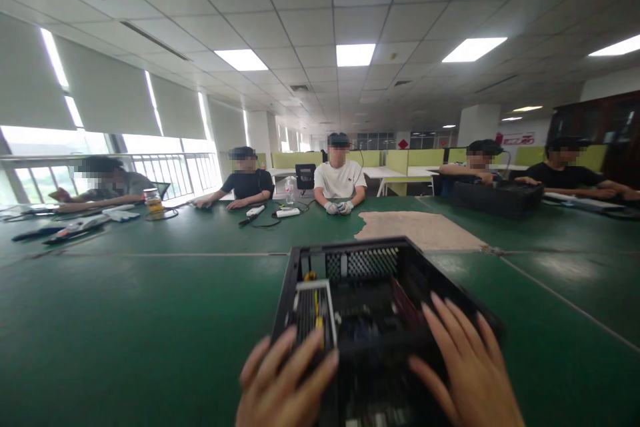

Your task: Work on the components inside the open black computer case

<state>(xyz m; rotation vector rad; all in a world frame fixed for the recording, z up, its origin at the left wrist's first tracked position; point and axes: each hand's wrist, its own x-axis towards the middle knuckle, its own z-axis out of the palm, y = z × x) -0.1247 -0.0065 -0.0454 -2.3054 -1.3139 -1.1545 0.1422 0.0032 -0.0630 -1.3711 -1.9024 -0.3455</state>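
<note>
A black computer case [360,350] lies on the green table right in front of me, its upper side uncovered. My left hand [287,380] rests over its left part with the fingers apart, beside a light-framed drive cage or power supply [316,303] with yellow wires. On the right side wall lies my right hand [465,363], fingers spread, thumb reaching toward the inside. A dark red board [406,303] shows within, near the right fingertips. The case's inside is dark and blurred, so other parts are hard to make out.
Several people sit across the green table [150,307]. A bare tan patch [420,230] marks its surface beyond the case. Far right, a person handles another black case [497,197]. White power strips [287,212], a bottle [289,192] and a jar [153,200] stand or lie farther off.
</note>
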